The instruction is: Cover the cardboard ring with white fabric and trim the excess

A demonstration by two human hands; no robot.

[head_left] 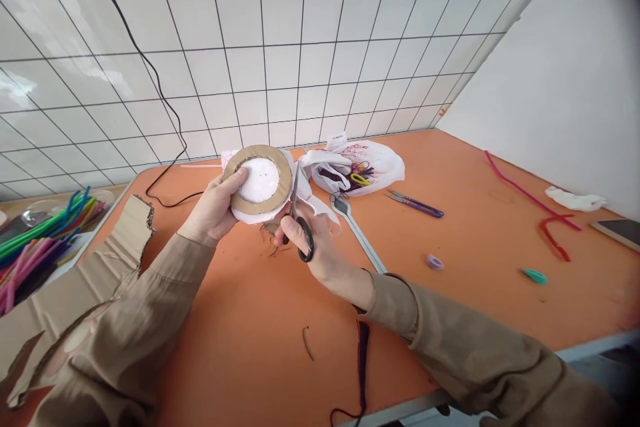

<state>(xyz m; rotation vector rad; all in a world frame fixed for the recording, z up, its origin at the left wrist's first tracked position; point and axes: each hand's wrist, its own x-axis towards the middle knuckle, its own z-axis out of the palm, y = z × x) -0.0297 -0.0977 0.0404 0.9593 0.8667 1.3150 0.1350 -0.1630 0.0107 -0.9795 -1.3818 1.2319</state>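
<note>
A cardboard ring [280,197] with white fabric [261,180] showing through its middle is held up over the orange table. My left hand [215,207] is closed on the ring's left side, thumb on the front. Black-handled scissors [305,240] are in my right hand [320,247], their blades pointing up along the ring's right edge. White material hangs beside the blades, above my right hand. Whether the blades are closed on it is too small to tell.
Torn cardboard [95,273] and colourful pipe cleaners [35,247] lie at left. Behind my right hand is a plastic bag [387,163] with threads. Blue thread snips [415,203], a purple roll [435,262], a green clip [535,275] and red pipe cleaners [553,237] lie at right.
</note>
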